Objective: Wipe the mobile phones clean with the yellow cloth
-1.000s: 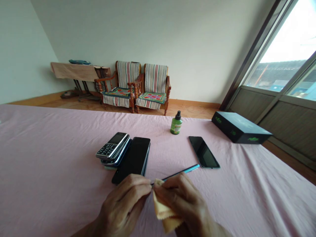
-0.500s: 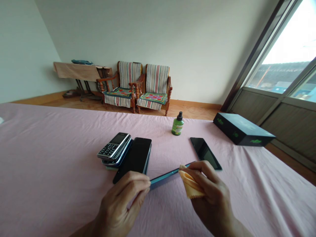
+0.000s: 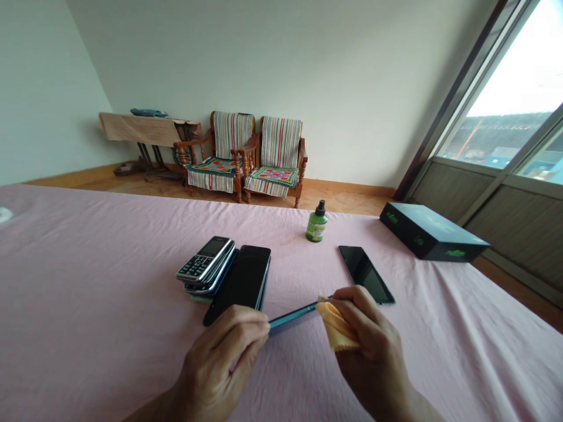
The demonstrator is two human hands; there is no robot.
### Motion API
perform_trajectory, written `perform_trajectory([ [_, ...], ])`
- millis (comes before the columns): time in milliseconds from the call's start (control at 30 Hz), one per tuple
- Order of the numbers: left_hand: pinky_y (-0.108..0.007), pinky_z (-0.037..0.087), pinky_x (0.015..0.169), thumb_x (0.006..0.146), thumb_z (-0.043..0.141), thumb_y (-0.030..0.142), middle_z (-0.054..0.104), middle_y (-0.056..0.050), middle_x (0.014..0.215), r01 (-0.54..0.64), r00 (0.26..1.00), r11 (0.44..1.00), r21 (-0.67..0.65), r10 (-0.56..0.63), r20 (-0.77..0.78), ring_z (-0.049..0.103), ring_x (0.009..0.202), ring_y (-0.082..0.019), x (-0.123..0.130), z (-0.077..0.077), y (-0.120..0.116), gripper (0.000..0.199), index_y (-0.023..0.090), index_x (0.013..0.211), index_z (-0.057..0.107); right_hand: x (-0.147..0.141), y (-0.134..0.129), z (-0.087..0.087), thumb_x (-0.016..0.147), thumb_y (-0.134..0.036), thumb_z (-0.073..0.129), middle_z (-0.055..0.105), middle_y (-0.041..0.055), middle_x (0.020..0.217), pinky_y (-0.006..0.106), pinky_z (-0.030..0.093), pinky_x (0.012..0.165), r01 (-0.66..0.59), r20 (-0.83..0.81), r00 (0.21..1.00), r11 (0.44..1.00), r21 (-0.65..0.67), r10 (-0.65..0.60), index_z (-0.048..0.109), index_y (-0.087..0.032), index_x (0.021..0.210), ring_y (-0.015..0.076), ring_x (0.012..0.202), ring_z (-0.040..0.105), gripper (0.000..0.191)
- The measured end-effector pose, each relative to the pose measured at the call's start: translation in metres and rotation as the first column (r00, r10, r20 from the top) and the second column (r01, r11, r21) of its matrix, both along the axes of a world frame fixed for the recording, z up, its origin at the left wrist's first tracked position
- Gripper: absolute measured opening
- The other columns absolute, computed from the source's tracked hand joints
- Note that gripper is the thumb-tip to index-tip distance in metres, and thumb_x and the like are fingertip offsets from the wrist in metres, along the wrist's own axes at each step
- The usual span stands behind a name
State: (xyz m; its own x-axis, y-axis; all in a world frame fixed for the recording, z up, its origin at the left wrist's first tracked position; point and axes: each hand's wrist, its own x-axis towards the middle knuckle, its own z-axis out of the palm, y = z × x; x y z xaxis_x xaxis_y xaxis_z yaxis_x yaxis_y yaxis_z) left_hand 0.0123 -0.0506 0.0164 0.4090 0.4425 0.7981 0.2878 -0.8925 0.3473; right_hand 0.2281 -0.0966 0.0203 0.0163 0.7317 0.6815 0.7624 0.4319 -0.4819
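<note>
Between my two hands a blue-edged smartphone (image 3: pixel 292 317) is held edge-on above the pink bedsheet. My left hand (image 3: pixel 226 354) is closed, its fingertips pinching the phone's left end. My right hand (image 3: pixel 372 340) is closed on a folded yellow cleaning cloth (image 3: pixel 336 328), which touches the phone's right part along its edge. Just beyond my left hand lies a black smartphone (image 3: pixel 244 278) on top of at least one other. Left of it, a silver keypad phone (image 3: pixel 204 261) tops a stack of several phones. Past my right hand another dark smartphone (image 3: pixel 365 272) lies flat, screen up.
A green spray bottle (image 3: pixel 316 223) with a black top stands upright near the far edge of the pink sheet (image 3: pixel 109 305). At the right sits a black box (image 3: pixel 433 231) with green lettering. Two wooden armchairs (image 3: pixel 246 155) and a cloth-covered table (image 3: pixel 141 129) stand by the wall.
My right hand with the cloth has slid slightly left along the phone's edge. The left hand keeps its pinch almost unmoved, and the things on the sheet stay in place.
</note>
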Motion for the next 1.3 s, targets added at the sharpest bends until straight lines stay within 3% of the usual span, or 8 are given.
perform_trajectory([
  [367, -0.017, 0.049, 0.081, 0.091, 0.05, -0.002, 0.061, -0.004, 0.088, 0.047, 0.999, 0.999, -0.025, -0.047, -0.014, 0.061, 0.086, -0.011, -0.001, -0.001, -0.003, 0.018, 0.013, 0.094, 0.061, 0.002, 0.001, 0.005, 0.076, -0.003, 0.051, 0.055, 0.0051, 0.083, 0.024, 0.043, 0.056, 0.056, 0.003, 0.998, 0.998, -0.025, -0.056, 0.058, -0.017, 0.076, 0.0135, 0.067, 0.054, 0.015],
  [467, -0.017, 0.049, 0.081, 0.091, 0.05, -0.001, 0.061, -0.004, 0.088, 0.042, 0.999, 0.999, -0.011, -0.042, -0.014, 0.061, 0.086, -0.011, 0.0, 0.0, -0.003, 0.017, 0.013, 0.094, 0.061, 0.002, 0.0, 0.005, 0.077, -0.002, 0.05, 0.056, 0.0058, 0.085, 0.024, 0.044, 0.056, 0.03, -0.018, 0.999, 1.0, -0.004, -0.03, 0.062, -0.016, 0.082, 0.0137, 0.068, 0.056, 0.019],
  [667, -0.018, 0.049, 0.081, 0.091, 0.051, -0.001, 0.061, -0.003, 0.088, 0.043, 0.999, 0.998, -0.034, -0.044, -0.013, 0.061, 0.086, -0.011, -0.001, -0.002, -0.004, 0.018, 0.013, 0.094, 0.061, -0.002, -0.001, 0.002, 0.069, 0.004, 0.043, 0.056, 0.0073, 0.088, 0.026, 0.049, 0.06, -0.148, 0.035, 0.988, 0.989, 0.007, 0.148, 0.065, -0.016, 0.105, 0.0166, 0.075, 0.059, 0.046],
  [867, -0.018, 0.049, 0.082, 0.088, 0.054, -0.002, 0.061, -0.004, 0.091, 0.036, 0.999, 0.999, -0.038, -0.037, -0.02, 0.061, 0.089, -0.012, -0.002, -0.004, -0.001, 0.018, 0.013, 0.096, 0.061, -0.001, 0.0, 0.006, 0.065, 0.005, 0.042, 0.055, 0.0063, 0.081, 0.029, 0.046, 0.058, -0.138, 0.089, 0.986, 0.99, -0.021, 0.139, 0.066, -0.016, 0.083, 0.018, 0.073, 0.056, 0.037],
  [933, -0.018, 0.049, 0.083, 0.088, 0.054, -0.003, 0.061, -0.005, 0.092, 0.024, 1.0, 0.999, -0.022, -0.024, -0.014, 0.061, 0.089, -0.012, -0.002, -0.003, 0.0, 0.019, 0.013, 0.096, 0.061, 0.005, 0.0, 0.008, 0.069, 0.003, 0.045, 0.055, 0.0061, 0.084, 0.027, 0.047, 0.058, -0.1, 0.045, 0.994, 0.995, -0.009, 0.101, 0.066, -0.017, 0.083, 0.0168, 0.072, 0.056, 0.032],
  [1100, -0.018, 0.05, 0.08, 0.088, 0.054, -0.002, 0.062, -0.004, 0.089, 0.012, 1.0, 1.0, -0.016, -0.012, -0.01, 0.062, 0.087, -0.012, -0.001, -0.002, 0.001, 0.018, 0.013, 0.094, 0.061, 0.021, 0.003, 0.005, 0.073, -0.002, 0.048, 0.056, 0.0067, 0.092, 0.026, 0.047, 0.056, 0.142, -0.029, 0.989, 0.99, -0.01, -0.142, 0.069, -0.018, 0.091, 0.0168, 0.074, 0.058, 0.032],
  [1300, -0.019, 0.051, 0.079, 0.088, 0.053, 0.0, 0.063, -0.003, 0.087, -0.016, 1.0, 1.0, 0.0, 0.016, -0.009, 0.063, 0.084, -0.012, 0.0, -0.001, -0.001, 0.017, 0.015, 0.093, 0.06, 0.008, 0.005, -0.004, 0.071, 0.002, 0.046, 0.055, 0.0069, 0.09, 0.03, 0.05, 0.062, 0.08, 0.07, 0.994, 0.997, 0.017, -0.081, 0.07, -0.019, 0.104, 0.0191, 0.078, 0.058, 0.046],
])
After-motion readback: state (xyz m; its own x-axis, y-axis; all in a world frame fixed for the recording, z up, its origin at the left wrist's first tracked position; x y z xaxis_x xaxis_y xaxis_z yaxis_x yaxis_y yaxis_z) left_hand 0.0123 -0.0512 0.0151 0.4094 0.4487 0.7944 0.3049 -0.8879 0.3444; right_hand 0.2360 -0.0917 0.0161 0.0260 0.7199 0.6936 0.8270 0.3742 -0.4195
